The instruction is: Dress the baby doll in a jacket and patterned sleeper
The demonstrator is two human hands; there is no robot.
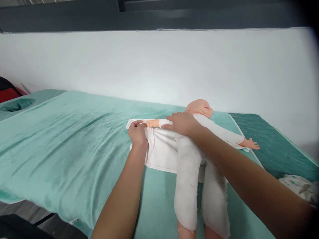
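Observation:
A baby doll [189, 172] with a soft white body lies on its back on a teal blanket [74, 146], head [200, 108] toward the wall. Under its torso is a white garment [161, 149]. My left hand [137, 133] pinches the garment's edge by the doll's small hand [151, 123]. My right hand [181, 123] lies on the doll's upper arm and shoulder, fingers curled over the sleeve. The doll's other arm [245, 142] stretches out to the right.
A white wall runs behind the bed. A darker green cover [271, 142] shows on the right, with a crumpled patterned cloth [300, 187] at the far right edge. A red and black object [8, 93] sits far left. Dark floor shows at the lower left.

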